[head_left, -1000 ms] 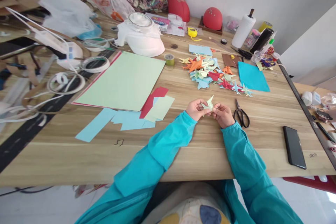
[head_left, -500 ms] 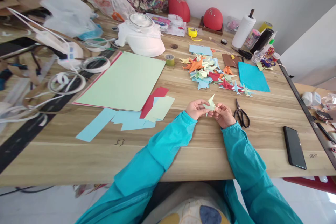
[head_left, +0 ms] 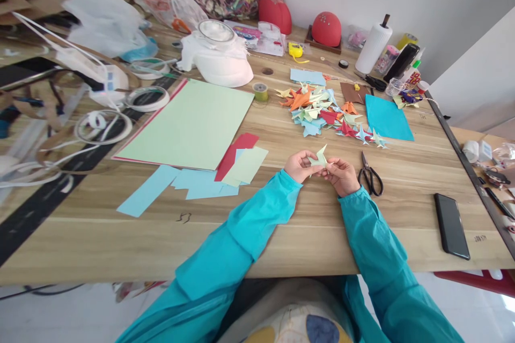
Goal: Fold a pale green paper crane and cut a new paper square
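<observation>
My left hand [head_left: 298, 166] and my right hand [head_left: 341, 175] meet just above the wooden table [head_left: 306, 225], both pinched on a small pale green folded paper figure [head_left: 319, 159] whose point sticks up between them. Both arms are in teal sleeves. Black scissors [head_left: 370, 175] lie just right of my right hand. A pile of folded paper figures [head_left: 322, 110] in several colours lies farther back.
A large pale green sheet [head_left: 189, 124] lies to the left, with blue, red and green paper pieces [head_left: 201, 179] in front of it. A teal square [head_left: 387, 117] and a black phone [head_left: 451, 225] lie at the right. Tape rolls, bags and a white container crowd the back left.
The paper figure has turned slightly between my fingers; both hands stay in the same spot.
</observation>
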`<state>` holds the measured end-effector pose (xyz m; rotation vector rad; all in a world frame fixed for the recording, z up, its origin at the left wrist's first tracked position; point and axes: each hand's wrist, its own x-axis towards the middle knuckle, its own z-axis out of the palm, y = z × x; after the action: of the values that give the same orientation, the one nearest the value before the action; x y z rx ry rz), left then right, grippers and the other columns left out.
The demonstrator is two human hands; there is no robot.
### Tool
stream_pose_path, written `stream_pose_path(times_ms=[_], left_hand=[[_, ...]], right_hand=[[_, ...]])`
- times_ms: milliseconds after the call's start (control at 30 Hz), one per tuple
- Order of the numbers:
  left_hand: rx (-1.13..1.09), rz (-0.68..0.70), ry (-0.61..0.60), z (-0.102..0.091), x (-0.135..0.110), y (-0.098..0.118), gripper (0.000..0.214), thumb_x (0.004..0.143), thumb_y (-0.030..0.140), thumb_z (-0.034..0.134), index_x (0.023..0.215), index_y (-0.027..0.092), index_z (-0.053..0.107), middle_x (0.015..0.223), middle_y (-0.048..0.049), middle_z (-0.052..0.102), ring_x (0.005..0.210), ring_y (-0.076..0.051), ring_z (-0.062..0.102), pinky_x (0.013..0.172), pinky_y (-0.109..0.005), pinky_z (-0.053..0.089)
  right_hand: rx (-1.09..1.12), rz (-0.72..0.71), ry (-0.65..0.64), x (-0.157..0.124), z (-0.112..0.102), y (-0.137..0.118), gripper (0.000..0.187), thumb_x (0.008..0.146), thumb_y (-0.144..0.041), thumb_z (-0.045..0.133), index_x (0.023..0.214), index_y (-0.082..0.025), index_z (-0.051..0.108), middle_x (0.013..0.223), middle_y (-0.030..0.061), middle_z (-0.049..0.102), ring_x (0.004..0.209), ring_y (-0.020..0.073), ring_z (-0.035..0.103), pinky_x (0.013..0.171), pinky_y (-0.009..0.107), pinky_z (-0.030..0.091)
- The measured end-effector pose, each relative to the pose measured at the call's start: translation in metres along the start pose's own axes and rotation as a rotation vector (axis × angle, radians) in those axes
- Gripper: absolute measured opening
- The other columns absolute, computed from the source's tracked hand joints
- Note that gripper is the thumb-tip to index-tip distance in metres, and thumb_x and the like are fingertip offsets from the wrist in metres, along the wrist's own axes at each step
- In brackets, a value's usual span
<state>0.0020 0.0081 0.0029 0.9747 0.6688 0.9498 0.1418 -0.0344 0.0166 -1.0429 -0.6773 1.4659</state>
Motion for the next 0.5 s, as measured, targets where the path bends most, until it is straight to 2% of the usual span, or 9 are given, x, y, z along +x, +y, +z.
stream_pose_path(times_ms=[300,500], left_hand=[[-0.002,0.022,0.063,-0.002,0.003,-0.0031,0.046,0.046,0.032,0.081,0.075,0.014,0.05,0.056,-0.0002,0.065,0.045,-0.013,0.06,0.049,-0.026,0.05],[0.017,0.024,0.101,-0.0018,0.0032,-0.0013,0.046,0.045,0.033,0.081,0.074,0.014,0.051,0.052,0.0019,0.063,0.047,-0.014,0.061,0.05,-0.026,0.051]], right_hand=[[0.032,-0.036,-0.109,-0.0003,0.0,-0.0006,0.03,0.066,-0.044,0.071,0.068,-0.015,0.064,0.06,0.0025,0.065,0.054,0.0129,0.06,0.05,0.024,0.047],[-0.127,-0.122,-0.074,0.0008,0.0006,0.0053,0.025,0.067,-0.035,0.072,0.057,-0.016,0.059,0.05,-0.0017,0.059,0.042,0.0078,0.051,0.042,0.021,0.039]])
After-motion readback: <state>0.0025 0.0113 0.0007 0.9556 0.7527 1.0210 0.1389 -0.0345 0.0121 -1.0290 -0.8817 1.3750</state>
